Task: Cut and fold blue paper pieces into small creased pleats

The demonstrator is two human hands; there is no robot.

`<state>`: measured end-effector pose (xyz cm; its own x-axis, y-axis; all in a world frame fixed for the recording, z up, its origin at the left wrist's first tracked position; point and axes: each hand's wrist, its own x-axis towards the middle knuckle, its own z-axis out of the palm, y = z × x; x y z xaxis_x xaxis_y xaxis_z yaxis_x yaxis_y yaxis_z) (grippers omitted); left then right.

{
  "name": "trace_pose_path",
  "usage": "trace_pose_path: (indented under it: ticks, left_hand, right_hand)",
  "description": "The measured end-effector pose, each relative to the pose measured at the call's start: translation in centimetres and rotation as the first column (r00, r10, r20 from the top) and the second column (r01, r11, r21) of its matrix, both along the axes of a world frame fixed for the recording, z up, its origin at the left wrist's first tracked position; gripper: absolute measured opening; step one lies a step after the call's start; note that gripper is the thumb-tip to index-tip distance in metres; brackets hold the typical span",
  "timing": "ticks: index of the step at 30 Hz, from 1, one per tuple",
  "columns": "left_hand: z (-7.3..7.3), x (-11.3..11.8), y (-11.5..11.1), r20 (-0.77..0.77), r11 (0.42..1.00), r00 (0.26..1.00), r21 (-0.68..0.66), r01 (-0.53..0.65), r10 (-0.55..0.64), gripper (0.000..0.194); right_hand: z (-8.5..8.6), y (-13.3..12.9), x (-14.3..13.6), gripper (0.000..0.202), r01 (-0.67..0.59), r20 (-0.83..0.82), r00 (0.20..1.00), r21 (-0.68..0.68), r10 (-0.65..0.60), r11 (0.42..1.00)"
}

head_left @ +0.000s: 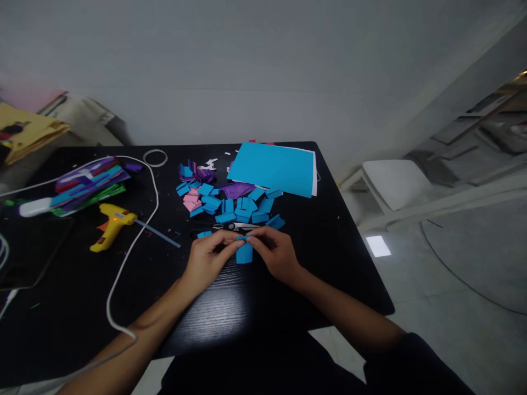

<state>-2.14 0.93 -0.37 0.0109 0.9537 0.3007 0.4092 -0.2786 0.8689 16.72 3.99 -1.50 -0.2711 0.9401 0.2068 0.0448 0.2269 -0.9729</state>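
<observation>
Between my two hands is a small blue piece of paper, its upper edge folded over. My left hand pinches that edge from the left. My right hand pinches it from the right, thumbs close together. Just beyond my fingers lie scissors, partly hidden. Several folded blue paper pieces are heaped behind them, with some pink paper pieces at the left of the heap.
A blue sheet lies over white paper at the back. To the left are a yellow glue gun with a glue stick, a white cable crossing my left forearm, and a bundle of coloured paper. A white stool stands right.
</observation>
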Motion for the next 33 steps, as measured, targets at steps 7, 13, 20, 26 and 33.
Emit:
trace_pose_path:
  ticks: [7,13,20,26,33]
  left_hand:
    - [0.12,0.03,-0.20,-0.013,0.999,1.000,-0.050,0.003,-0.003,0.011]
    - [0.19,0.16,-0.26,-0.015,0.998,1.000,-0.062,0.025,-0.026,0.014]
    - [0.35,-0.04,-0.28,-0.055,0.999,0.997,-0.020,0.048,-0.050,0.013]
    - [0.12,-0.10,-0.26,-0.063,0.999,0.997,-0.005,0.054,-0.054,0.012]
    - [0.24,0.01,-0.43,-0.076,0.998,0.995,0.022,0.063,-0.061,0.012]
  right_hand:
    - [-0.09,-0.08,-0.08,0.012,0.011,0.028,1.000,-0.003,-0.011,1.000]
    - [-0.33,-0.17,-0.06,0.013,0.012,0.041,0.999,0.053,-0.014,0.999]
    - [-0.15,-0.18,-0.04,0.010,0.011,0.046,0.999,0.125,-0.017,0.992]
    - [-0.30,-0.31,-0.12,0.013,0.024,0.062,0.998,0.082,-0.029,0.996]
    - [-0.01,-0.39,-0.09,0.014,0.003,0.036,0.999,0.014,-0.003,1.000]
